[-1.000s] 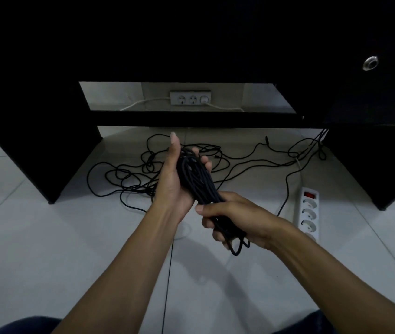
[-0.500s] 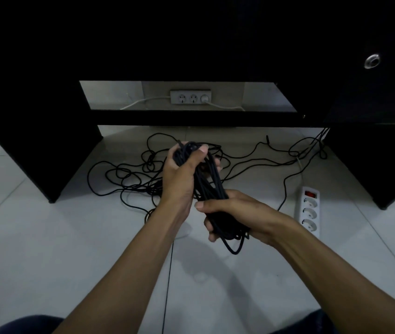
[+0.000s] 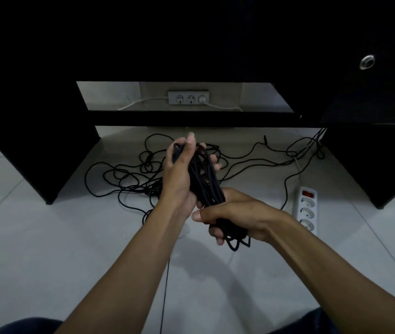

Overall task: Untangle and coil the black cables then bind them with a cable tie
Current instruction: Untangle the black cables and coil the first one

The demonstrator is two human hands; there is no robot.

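Black cables, gathered into a long coiled bundle [image 3: 203,179], sat above the pale tiled floor [image 3: 46,237]. Left hand [image 3: 179,174] cupped its upper end, fingers curled; right hand [image 3: 235,215] gripped its lower end. No writing was legible.

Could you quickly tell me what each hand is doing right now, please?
Left hand: holds the top of the cable coil, fingers curled round it.
Right hand: grips the coil's lower end.

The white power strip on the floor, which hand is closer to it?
Right. The right hand grips the cable bundle just left of the power strip; the left hand is farther left.
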